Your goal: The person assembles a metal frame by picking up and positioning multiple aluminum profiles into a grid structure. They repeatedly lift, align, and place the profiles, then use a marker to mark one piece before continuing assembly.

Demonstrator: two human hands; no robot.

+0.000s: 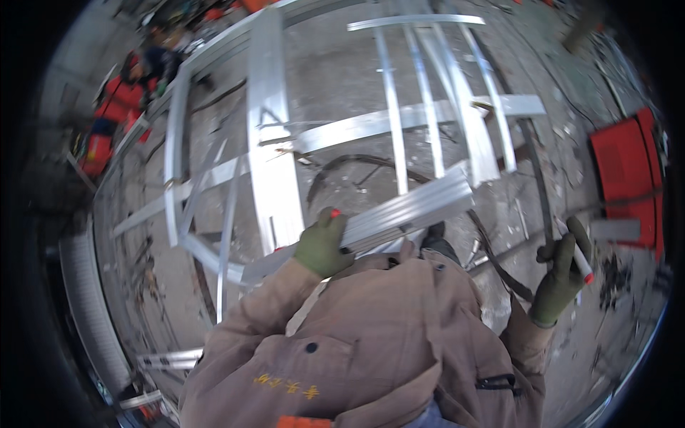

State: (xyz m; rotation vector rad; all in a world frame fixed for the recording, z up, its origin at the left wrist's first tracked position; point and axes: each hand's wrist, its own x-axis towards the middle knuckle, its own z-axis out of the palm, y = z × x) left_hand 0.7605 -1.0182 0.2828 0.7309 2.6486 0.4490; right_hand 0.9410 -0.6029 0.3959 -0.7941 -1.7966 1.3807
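Observation:
My left hand, in a green glove, is closed around a ribbed silver metal profile that lies slanted in front of my body. A small red thing, too small to name, shows at its fingertips. Off to the right, my right hand, also gloved in green, grips a white marker with a red end. Just beyond the left hand is a wide silver metal beam bearing a dark mark. Farther right, several thin metal strips cross a metal bar.
A metal frame side stands at left, with a crouching person beyond it near a red machine. A large red box stands at right. Dark straps and scraps lie on the grey floor.

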